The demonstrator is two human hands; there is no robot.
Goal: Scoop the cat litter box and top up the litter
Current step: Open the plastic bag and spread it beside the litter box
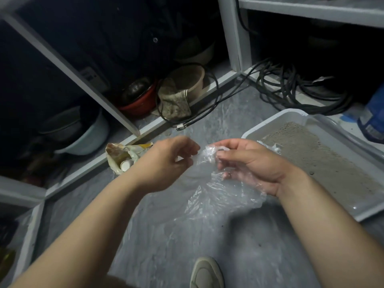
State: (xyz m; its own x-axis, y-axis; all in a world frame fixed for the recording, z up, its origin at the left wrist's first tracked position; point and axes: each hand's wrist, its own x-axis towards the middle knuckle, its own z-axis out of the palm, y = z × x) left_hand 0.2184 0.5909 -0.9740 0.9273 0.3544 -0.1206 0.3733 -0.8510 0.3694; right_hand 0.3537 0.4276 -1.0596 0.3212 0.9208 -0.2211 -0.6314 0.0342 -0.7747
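Note:
A thin clear plastic bag [220, 196] hangs between my hands above the grey floor. My right hand [249, 163] pinches its crumpled top edge, and part of the film drapes over that palm. My left hand [172, 161] is curled beside the bag's top, fingertips at the film. To the right sits a pale grey litter box [276, 119] with brownish-grey litter [324, 161] spread inside. A bit of white plastic lies at the box's near left corner, partly hidden behind my right hand.
Grey shelving frames [68, 65] hold bowls, a red pot [139, 102] and a tan tub [187, 80] at the back left. Black cables [291, 90] coil behind the box. A crumpled yellow-white bag [122, 156] lies by the shelf base. My shoe [205, 273] shows at the bottom. A blue sack [374, 117] stands far right.

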